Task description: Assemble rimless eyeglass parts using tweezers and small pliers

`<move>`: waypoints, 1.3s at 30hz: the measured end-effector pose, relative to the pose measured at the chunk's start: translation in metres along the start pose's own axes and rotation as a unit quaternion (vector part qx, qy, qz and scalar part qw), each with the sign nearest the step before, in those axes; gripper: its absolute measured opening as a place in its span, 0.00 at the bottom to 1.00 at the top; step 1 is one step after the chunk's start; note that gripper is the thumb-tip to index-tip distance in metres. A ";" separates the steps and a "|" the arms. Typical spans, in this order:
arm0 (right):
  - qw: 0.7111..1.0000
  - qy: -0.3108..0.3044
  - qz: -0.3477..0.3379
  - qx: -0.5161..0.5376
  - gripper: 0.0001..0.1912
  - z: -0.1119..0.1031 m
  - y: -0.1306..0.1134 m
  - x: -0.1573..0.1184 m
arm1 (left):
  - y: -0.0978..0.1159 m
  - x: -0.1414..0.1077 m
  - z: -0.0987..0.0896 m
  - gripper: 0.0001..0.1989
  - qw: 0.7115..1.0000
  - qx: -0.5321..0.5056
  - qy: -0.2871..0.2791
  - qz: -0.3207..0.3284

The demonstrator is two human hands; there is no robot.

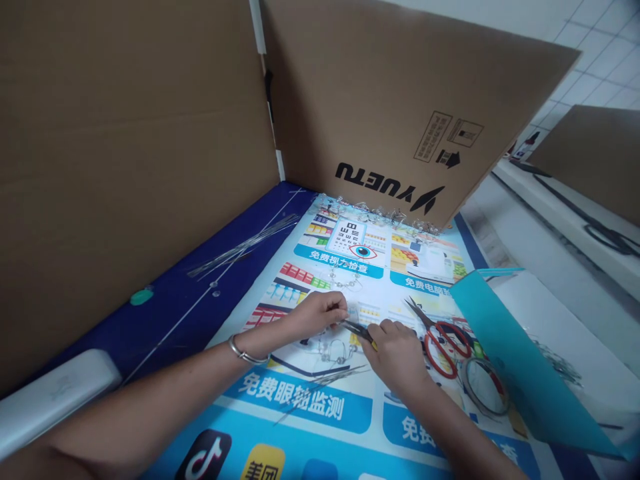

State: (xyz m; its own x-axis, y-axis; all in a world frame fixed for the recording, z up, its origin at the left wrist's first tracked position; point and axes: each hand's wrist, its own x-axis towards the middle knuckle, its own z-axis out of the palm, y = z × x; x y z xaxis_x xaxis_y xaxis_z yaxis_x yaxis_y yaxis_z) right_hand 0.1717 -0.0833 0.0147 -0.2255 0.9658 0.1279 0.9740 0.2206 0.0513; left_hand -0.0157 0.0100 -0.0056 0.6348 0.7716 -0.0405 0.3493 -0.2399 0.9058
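My left hand [323, 312], with a silver bangle at its wrist, is closed in a pinch; what lies between its fingertips is too small to make out. My right hand [397, 350] grips a pair of pliers [357, 329] with dark jaws and yellow-and-black handles. The jaws point left and meet the left fingertips. Just below the hands lies a wire piece with clear beads [336, 350]. Another beaded wire loop [345, 277] rests above them. Several loose straight wires [327, 382] are on the printed mat [345, 440] nearer to me.
Red-handled scissors [443, 340] and a wire coil [484, 388] lie right of my right hand. Beyond them stands a teal-edged open box [525, 363] with wire pieces inside. A wire bundle [245, 247] is at left. Cardboard panels [400, 100] wall the back; beaded pieces [380, 215] line their foot.
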 end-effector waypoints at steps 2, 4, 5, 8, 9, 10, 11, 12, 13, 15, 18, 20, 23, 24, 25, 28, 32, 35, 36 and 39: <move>1.000 -0.006 0.006 0.006 0.15 -0.001 0.000 0.000 | 0.000 0.000 0.000 0.07 1.000 -0.006 -0.001 0.007; 1.000 -0.011 0.010 0.013 0.15 -0.001 0.001 0.001 | 0.000 0.000 0.000 0.08 1.000 -0.009 -0.001 0.016; 1.000 -0.013 0.013 0.015 0.15 -0.002 0.002 0.001 | 0.000 0.000 0.000 0.08 1.000 -0.009 -0.002 0.019; 1.000 -0.016 0.020 0.018 0.15 -0.003 0.003 0.002 | 0.000 0.000 0.000 0.08 1.000 -0.009 -0.006 0.027; 0.999 -0.018 0.020 0.021 0.15 -0.003 0.004 0.002 | 0.000 0.000 0.001 0.09 1.000 -0.010 -0.007 0.028; 0.999 -0.020 0.021 0.023 0.15 -0.004 0.004 0.002 | 0.000 0.000 0.001 0.09 1.000 -0.010 -0.007 0.027; 0.999 -0.023 0.021 0.027 0.15 -0.004 0.004 0.002 | 0.000 0.000 0.001 0.09 1.000 -0.011 -0.008 0.026; 0.999 -0.025 0.021 0.030 0.15 -0.004 0.004 0.003 | 0.000 0.000 0.001 0.09 1.000 -0.011 -0.008 0.025; 0.999 -0.027 0.022 0.033 0.15 -0.004 0.004 0.003 | 0.000 0.000 0.001 0.08 1.000 -0.010 -0.009 0.024; 0.999 -0.030 0.022 0.038 0.14 -0.004 0.004 0.003 | 0.001 0.000 0.001 0.08 1.000 -0.009 -0.008 0.028; 0.998 -0.035 0.023 0.044 0.14 -0.004 0.005 0.004 | 0.003 0.000 0.000 0.08 0.999 -0.007 -0.008 0.031; 0.998 -0.039 0.024 0.049 0.14 -0.004 0.005 0.004 | 0.002 0.000 0.001 0.08 1.000 -0.012 -0.013 0.026; 0.997 -0.044 0.022 0.054 0.15 -0.004 0.006 0.004 | -0.001 0.002 0.003 0.08 0.999 -0.032 -0.019 0.010; 0.997 -0.045 0.021 0.054 0.14 -0.004 0.006 0.004 | -0.002 0.002 0.003 0.08 0.999 -0.037 -0.020 0.006; 0.997 -0.046 0.021 0.054 0.14 -0.003 0.006 0.004 | -0.003 0.002 0.003 0.08 0.999 -0.041 -0.023 0.004; 0.997 -0.046 0.023 0.054 0.14 -0.002 0.007 0.004 | -0.004 0.003 0.003 0.07 0.998 -0.045 -0.032 0.009; 0.997 -0.050 0.024 0.057 0.13 -0.001 0.007 0.004 | -0.002 0.002 0.002 0.07 0.998 -0.043 -0.039 0.030; 0.996 -0.055 0.026 0.059 0.13 -0.001 0.006 0.005 | -0.001 0.002 0.001 0.08 0.998 -0.034 -0.041 0.035; 0.996 -0.056 0.025 0.060 0.14 -0.001 0.006 0.005 | 0.000 0.002 0.001 0.08 0.998 -0.031 -0.042 0.033; 0.996 -0.063 0.026 0.063 0.15 -0.001 0.006 0.006 | 0.000 0.002 0.000 0.08 0.998 -0.029 -0.049 0.028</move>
State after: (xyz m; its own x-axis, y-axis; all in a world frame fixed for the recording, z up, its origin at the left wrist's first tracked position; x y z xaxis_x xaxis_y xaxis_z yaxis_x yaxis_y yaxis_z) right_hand 0.1757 -0.0763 0.0170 -0.1773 0.9841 0.0018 0.9811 0.1769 -0.0787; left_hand -0.0145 0.0113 -0.0055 0.7171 0.6964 -0.0276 0.2724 -0.2436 0.9308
